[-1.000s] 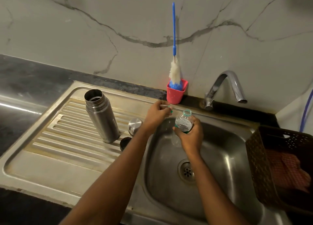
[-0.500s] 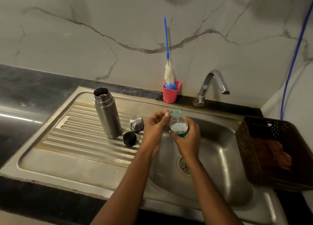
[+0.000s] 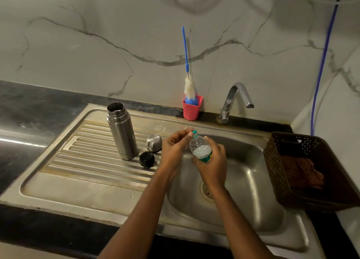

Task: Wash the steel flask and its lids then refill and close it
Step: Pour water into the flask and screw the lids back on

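Gripping the small bottle (image 3: 200, 148) in our right hand (image 3: 213, 163) while our left hand (image 3: 174, 147) pinches its green cap (image 3: 195, 132), we have the open steel flask (image 3: 121, 132) standing upright on the ribbed surface (image 3: 87, 161) to the left, nearer our left hand.

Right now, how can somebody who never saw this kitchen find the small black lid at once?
Look at the steel sink's ribbed draining board, left of the basin, where the open steel flask stands upright. Two small lids sit just right of its base. The black lid is the one nearer the camera, matt and dark, while the steel cap behind it is shiny.
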